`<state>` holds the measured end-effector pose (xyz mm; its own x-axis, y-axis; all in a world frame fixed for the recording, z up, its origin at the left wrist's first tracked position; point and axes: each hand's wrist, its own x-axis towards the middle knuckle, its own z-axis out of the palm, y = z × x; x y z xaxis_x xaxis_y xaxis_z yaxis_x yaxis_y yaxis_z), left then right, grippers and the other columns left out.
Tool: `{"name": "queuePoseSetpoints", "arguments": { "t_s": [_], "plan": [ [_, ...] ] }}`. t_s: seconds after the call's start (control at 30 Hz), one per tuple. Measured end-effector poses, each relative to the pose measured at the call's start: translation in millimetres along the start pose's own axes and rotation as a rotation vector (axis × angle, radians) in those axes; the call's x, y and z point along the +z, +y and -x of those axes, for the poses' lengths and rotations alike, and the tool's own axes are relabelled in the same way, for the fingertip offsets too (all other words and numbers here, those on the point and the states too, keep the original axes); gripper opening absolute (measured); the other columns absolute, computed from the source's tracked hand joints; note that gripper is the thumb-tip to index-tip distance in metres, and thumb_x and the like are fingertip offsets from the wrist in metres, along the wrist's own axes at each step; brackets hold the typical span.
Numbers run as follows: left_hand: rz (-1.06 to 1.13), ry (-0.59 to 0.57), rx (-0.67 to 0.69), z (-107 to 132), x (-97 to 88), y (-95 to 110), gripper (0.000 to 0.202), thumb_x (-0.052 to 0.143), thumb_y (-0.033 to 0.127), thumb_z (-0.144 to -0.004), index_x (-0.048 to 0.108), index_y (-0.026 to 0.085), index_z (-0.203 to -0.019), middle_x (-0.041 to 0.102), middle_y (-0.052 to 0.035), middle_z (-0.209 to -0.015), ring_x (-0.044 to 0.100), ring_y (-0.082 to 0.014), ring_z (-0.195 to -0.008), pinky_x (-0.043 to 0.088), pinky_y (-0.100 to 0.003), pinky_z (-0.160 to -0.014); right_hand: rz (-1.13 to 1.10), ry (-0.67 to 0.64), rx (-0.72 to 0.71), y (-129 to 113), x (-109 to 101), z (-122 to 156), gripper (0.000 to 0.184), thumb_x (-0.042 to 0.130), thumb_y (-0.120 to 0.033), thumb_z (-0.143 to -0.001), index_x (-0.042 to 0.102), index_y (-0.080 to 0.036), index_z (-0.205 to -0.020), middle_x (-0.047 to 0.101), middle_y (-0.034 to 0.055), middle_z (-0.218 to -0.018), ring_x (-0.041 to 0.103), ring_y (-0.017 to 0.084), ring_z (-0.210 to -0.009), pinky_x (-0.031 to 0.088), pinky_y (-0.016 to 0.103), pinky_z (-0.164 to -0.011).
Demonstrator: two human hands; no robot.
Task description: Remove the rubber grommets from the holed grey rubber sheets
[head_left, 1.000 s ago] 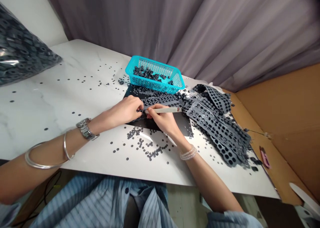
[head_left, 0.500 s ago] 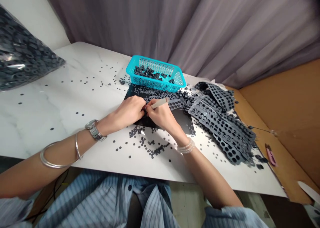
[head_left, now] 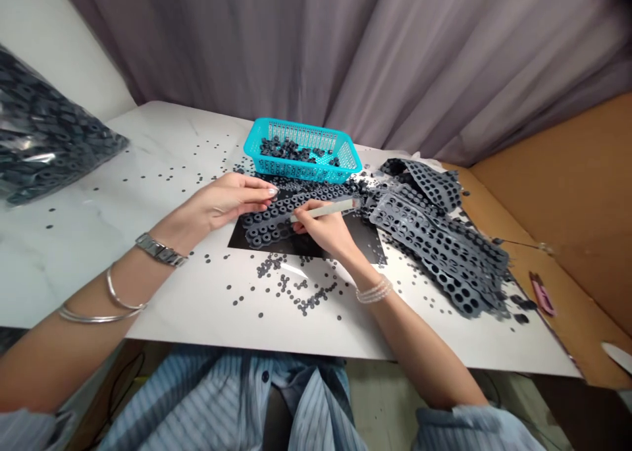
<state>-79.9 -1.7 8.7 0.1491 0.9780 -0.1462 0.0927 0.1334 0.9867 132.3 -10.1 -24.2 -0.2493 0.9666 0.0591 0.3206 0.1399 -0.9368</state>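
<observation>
**Item:** strip of dark grey moulded rubber rings (head_left: 276,219), joined in rows.
**Location:** on a black mat (head_left: 306,247), directly ahead of the person.
**Long axis:** about 8 o'clock to 2 o'clock.
**Nearer hand:** right hand (head_left: 320,228), its fingers over the strip's near edge; left hand (head_left: 224,204) lies beyond the strip's 8 o'clock end.
**Right hand state:** closed in a pen grip on a pale flat stick (head_left: 323,209), whose lower end meets the strip.
**Left hand state:** open, palm down, fingers extended toward 3 o'clock; tips just beside the strip's far edge, contact not clear.
**Arm pose:** both forearms reach in from the table's near edge, the left lying low across it, the right angled up from 5 o'clock.
**Worn items:** metal wristwatch (head_left: 158,249) and thin metal bangles (head_left: 101,314) on the left arm; beaded bracelet (head_left: 374,291) on the right wrist.
**12 o'clock:** turquoise perforated plastic basket (head_left: 296,166), holding loose rubber rings.
**3 o'clock:** heap of punched rubber sheets (head_left: 434,247).
**6 o'clock:** scattered small black discs (head_left: 291,286) on a white marble-pattern table (head_left: 74,273).
**10 o'clock:** clear plastic bag of rubber rings (head_left: 44,128).
**4 o'clock:** pink utility knife (head_left: 542,293) on a cardboard sheet (head_left: 567,319).
</observation>
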Motion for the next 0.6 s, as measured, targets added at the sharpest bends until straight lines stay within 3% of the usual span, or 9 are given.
{"name": "queuePoseSetpoints", "arguments": {
  "t_s": [0.13,0.27,0.5,0.6],
  "plan": [
    [0.213,-0.072,-0.094,-0.9,8.5,-4.5,0.020,0.077,0.020,-0.075,0.075,0.015,-0.094,0.072,-0.0100,-0.101,0.065,-0.0163,-0.088,0.054,-0.034,-0.089,-0.121,0.073,-0.004,1.2,-5.7,-0.4,0.018,0.060,-0.034,-0.083,0.061,-0.018,-0.075,0.069,0.0038,-0.068,0.066,0.016,-0.064,0.054,0.030,-0.067],
    [0.341,-0.090,-0.136,-2.7,9.1,-3.6,0.003,0.072,0.015,-0.081,0.073,0.016,-0.084,0.072,-0.0091,-0.099,0.065,-0.0146,-0.088,0.054,-0.031,-0.091,-0.108,0.091,-0.006,-1.0,-4.6,1.1,0.020,0.061,-0.035,-0.082,0.061,-0.018,-0.072,0.069,0.0039,-0.068,0.067,0.017,-0.064,0.054,0.031,-0.068],
    [0.398,-0.101,-0.140,-6.0,7.9,-7.0,0.008,0.064,0.022,-0.089,0.068,0.017,-0.085,0.072,-0.0105,-0.101,0.066,-0.0176,-0.099,0.054,-0.032,-0.095,-0.089,0.053,-0.015,-5.1,-0.1,5.6,0.021,0.060,-0.035,-0.083,0.061,-0.018,-0.072,0.069,0.0052,-0.067,0.067,0.018,-0.065,0.055,0.033,-0.069],
    [0.433,-0.093,-0.148,-5.5,9.1,-5.4,0.008,0.059,0.016,-0.086,0.066,0.016,-0.089,0.071,-0.0124,-0.104,0.066,-0.0187,-0.104,0.053,-0.032,-0.097,-0.086,0.031,-0.020,-6.3,-0.9,7.9,0.020,0.058,-0.034,-0.084,0.062,-0.018,-0.074,0.070,0.0058,-0.070,0.068,0.018,-0.066,0.055,0.033,-0.070]
  ]
}}
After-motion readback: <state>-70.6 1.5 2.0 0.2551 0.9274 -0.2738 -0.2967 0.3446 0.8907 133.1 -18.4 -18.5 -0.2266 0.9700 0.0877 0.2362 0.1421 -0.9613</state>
